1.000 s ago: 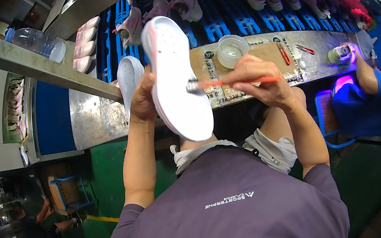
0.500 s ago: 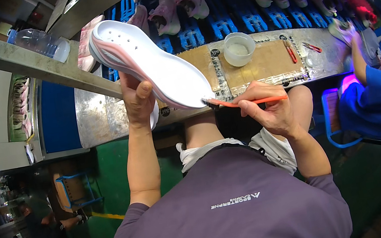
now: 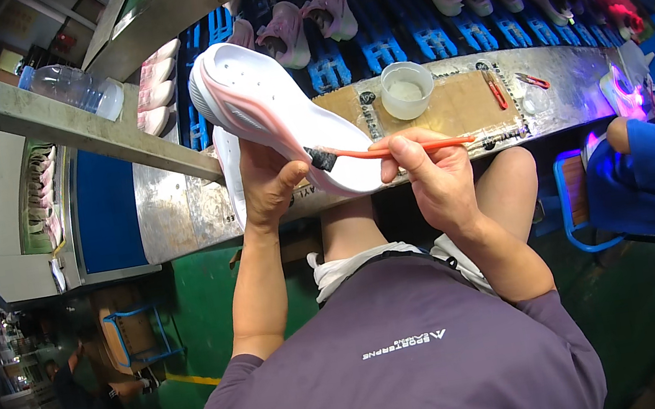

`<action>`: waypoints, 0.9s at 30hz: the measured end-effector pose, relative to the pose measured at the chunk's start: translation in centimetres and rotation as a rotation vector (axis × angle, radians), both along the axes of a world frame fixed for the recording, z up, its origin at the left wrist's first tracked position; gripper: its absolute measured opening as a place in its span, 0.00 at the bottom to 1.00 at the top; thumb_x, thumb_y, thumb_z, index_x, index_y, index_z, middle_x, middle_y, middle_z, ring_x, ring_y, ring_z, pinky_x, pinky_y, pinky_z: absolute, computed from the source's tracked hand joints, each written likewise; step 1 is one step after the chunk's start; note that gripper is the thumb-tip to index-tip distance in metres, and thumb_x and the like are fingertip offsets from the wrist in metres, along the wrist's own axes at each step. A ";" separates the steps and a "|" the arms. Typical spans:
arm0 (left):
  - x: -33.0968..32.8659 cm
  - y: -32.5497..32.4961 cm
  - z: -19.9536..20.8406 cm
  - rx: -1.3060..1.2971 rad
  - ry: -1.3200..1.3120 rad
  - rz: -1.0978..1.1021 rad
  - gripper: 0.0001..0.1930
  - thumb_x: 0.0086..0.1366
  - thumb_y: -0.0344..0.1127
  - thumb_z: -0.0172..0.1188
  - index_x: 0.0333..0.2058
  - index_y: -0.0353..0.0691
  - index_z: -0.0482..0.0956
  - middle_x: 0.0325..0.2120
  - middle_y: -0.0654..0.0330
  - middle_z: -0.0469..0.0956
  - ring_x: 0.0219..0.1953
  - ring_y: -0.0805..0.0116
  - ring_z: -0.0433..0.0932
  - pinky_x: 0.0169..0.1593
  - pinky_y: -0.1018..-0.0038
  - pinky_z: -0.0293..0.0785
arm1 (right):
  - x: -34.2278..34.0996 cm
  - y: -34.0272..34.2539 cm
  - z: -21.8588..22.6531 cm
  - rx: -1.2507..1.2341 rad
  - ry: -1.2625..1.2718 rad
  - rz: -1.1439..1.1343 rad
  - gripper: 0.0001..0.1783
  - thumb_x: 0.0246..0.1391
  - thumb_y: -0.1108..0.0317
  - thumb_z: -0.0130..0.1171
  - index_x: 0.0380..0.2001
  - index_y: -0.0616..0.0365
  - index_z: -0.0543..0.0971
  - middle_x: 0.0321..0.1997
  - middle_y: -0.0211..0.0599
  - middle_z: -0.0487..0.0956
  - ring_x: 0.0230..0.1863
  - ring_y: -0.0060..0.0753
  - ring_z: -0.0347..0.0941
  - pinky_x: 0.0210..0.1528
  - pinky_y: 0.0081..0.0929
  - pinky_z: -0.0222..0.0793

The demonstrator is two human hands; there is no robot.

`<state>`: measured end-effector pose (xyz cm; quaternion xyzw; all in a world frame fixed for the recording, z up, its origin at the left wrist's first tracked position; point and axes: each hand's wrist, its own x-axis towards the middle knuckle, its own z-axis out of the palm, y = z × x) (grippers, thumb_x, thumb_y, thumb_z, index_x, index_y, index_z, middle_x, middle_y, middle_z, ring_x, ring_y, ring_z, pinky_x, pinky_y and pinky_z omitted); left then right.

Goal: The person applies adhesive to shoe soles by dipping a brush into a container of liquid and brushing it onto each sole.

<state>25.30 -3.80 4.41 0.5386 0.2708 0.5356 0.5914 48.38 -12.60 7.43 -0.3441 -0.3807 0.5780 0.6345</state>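
My left hand grips a white shoe sole with a pink and grey sidewall. The sole slants over the bench, its heel up and to the left, its inner face turned upward. Between the fingers of my right hand is the orange handle of a brush. Dark bristles at its other end touch the sole's near rim, around mid-forefoot. Part of a second white sole shows beside my left wrist, mostly hidden; whether my left hand holds it too, I cannot tell.
A tub of whitish liquid stands on cardboard, with red snips nearby. Pink shoes ride a blue rack beyond. A metal beam carrying a plastic bottle crosses at left. A blue-clothed co-worker sits at right.
The brush has gone from the sole's toe tip leftward to its near rim. My left hand has shifted the sole right and slightly nearer. At right, the co-worker's arm has lowered.
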 end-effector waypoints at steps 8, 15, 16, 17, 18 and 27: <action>-0.6 0.4 -5.4 -0.483 -0.316 -0.195 0.36 0.79 0.56 0.46 0.73 0.32 0.60 0.63 0.47 0.75 0.63 0.52 0.78 0.69 0.57 0.72 | 2.2 1.0 -1.3 -0.014 0.000 -0.140 0.14 0.74 0.65 0.57 0.47 0.67 0.85 0.32 0.31 0.83 0.38 0.21 0.77 0.50 0.22 0.70; -3.5 -5.3 -7.9 -0.854 -0.016 0.192 0.33 0.75 0.41 0.57 0.71 0.27 0.62 0.61 0.49 0.78 0.61 0.57 0.80 0.65 0.59 0.77 | 6.4 0.3 -4.2 -0.019 0.004 -0.267 0.15 0.74 0.65 0.56 0.47 0.67 0.84 0.32 0.31 0.82 0.36 0.19 0.75 0.45 0.19 0.68; -3.8 -5.6 -7.2 -0.712 -0.009 0.116 0.32 0.74 0.38 0.58 0.70 0.27 0.63 0.60 0.50 0.78 0.60 0.59 0.81 0.65 0.61 0.77 | 7.0 0.2 -4.7 -0.017 0.020 -0.285 0.14 0.74 0.65 0.56 0.47 0.67 0.84 0.32 0.31 0.82 0.36 0.19 0.75 0.45 0.19 0.68; -4.2 -5.8 -6.3 -0.636 0.035 0.086 0.31 0.73 0.35 0.59 0.70 0.27 0.63 0.59 0.50 0.79 0.60 0.60 0.81 0.64 0.63 0.78 | 7.4 0.1 -5.2 -0.016 0.037 -0.301 0.14 0.74 0.65 0.56 0.47 0.67 0.84 0.33 0.31 0.82 0.36 0.19 0.75 0.45 0.19 0.68; -4.6 -6.1 -5.2 -0.590 0.110 0.062 0.30 0.73 0.32 0.59 0.69 0.28 0.64 0.58 0.51 0.80 0.59 0.62 0.81 0.63 0.65 0.78 | 8.0 0.1 -5.6 -0.010 0.051 -0.329 0.14 0.74 0.65 0.57 0.47 0.68 0.84 0.32 0.31 0.81 0.36 0.20 0.75 0.44 0.18 0.68; -5.7 11.8 12.7 0.110 0.155 -0.260 0.28 0.70 0.44 0.62 0.59 0.27 0.77 0.48 0.48 0.85 0.48 0.60 0.86 0.50 0.69 0.84 | 10.8 -2.4 -6.7 -0.079 0.030 -0.417 0.15 0.75 0.63 0.55 0.47 0.67 0.83 0.32 0.30 0.78 0.36 0.22 0.71 0.46 0.22 0.68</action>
